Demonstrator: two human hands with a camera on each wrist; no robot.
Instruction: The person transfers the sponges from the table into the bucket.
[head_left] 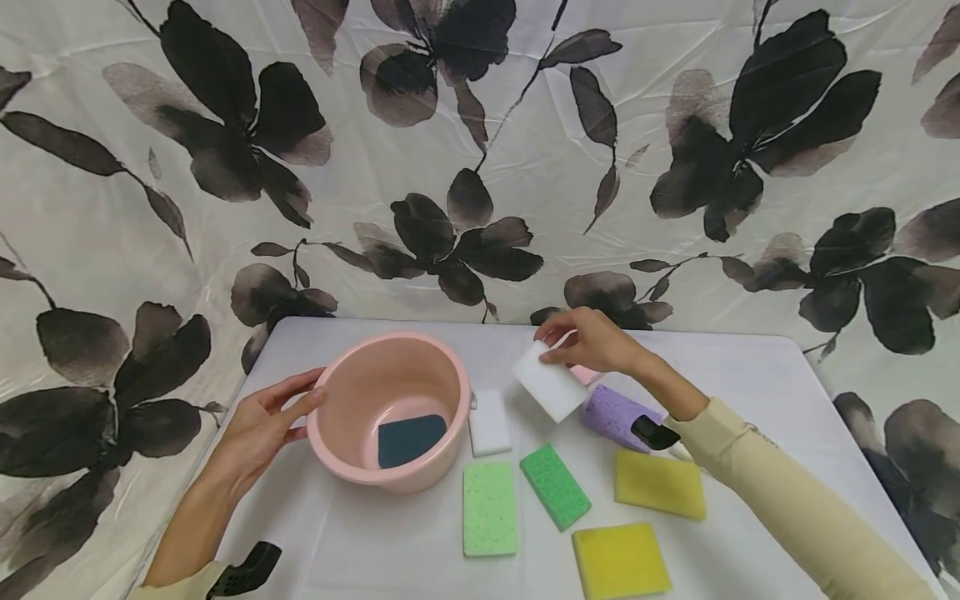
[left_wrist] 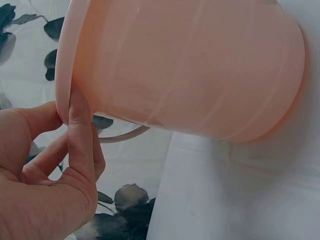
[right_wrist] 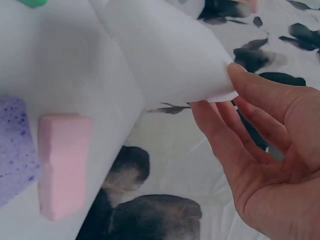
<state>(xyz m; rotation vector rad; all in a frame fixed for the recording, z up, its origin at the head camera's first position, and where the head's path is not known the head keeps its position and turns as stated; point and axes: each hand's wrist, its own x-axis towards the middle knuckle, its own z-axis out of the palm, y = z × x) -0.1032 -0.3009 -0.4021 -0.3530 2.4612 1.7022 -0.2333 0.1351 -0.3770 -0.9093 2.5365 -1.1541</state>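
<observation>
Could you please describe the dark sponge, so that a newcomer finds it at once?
On the white table, look for the round pink bucket whose rim the left hand holds. Inside it, at the bottom, lies the dark teal sponge. It is the only sponge visible in the bucket, and far darker than the light green sponge and the others outside.

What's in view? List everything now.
Table: one, white, centre
Bucket: one, pink, table's left
Dark pad: one, teal, inside bucket
White block: one, white, beside bucket
White pad: one, white, held aloft
Purple sponge: one, purple, table's right
Pink block: one, pink, beyond purple sponge
Green sponges: two, light and darker, front centre
Yellow sponges: two, yellow, front right
Floral backdrop: one, dark on white, behind table
Wrist devices: two, black, wrists
Sleeves: two, cream, forearms
Left hand: one, gripping bucket rim
Right hand: one, pinching white pad
</observation>
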